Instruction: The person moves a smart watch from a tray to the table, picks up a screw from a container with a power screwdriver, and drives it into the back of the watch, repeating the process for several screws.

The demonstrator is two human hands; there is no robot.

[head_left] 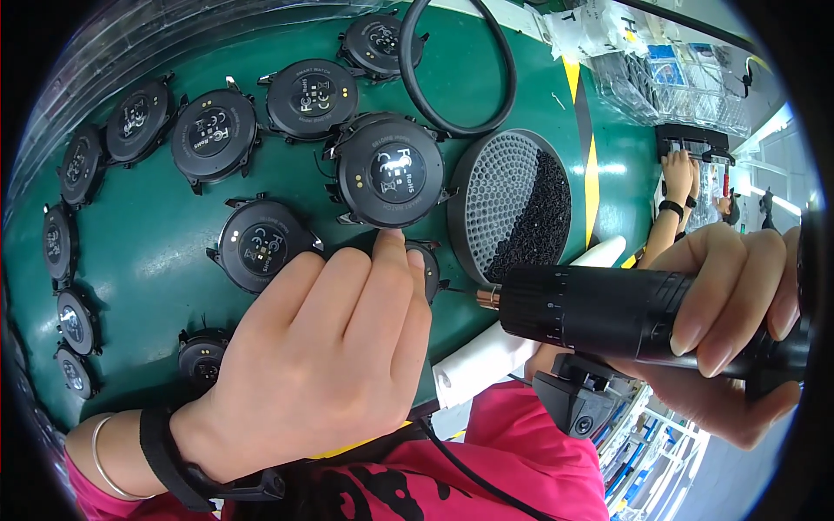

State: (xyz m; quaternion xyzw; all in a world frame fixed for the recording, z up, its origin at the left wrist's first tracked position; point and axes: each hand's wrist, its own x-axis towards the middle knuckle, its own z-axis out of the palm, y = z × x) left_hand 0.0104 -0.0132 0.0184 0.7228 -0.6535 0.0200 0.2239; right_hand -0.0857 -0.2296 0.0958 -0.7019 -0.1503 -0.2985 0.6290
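My right hand (738, 313) is closed around a black electric screwdriver (599, 313). Its copper-coloured nose and thin bit point left, near a partly covered smartwatch case (426, 273). My left hand (321, 347) has its fingers bent, with the index fingertip against the lower edge of a round black smartwatch case (391, 174). That case lies back side up and seems gripped there; the thumb is hidden. Just left of it is another smartwatch case (262, 246), partly behind my knuckles. To the right stands a round grey dish (465, 200) with a dimpled floor and a heap of tiny black screws (539, 226).
More watch cases (215, 135) curve along the far and left sides of the green mat (195, 252). A black ring (512, 78) lies behind the dish. Yellow-black tape (584, 148), clear plastic trays (695, 87) and a white roll (482, 365) lie rightward. A co-worker's hands (678, 178) work beyond.
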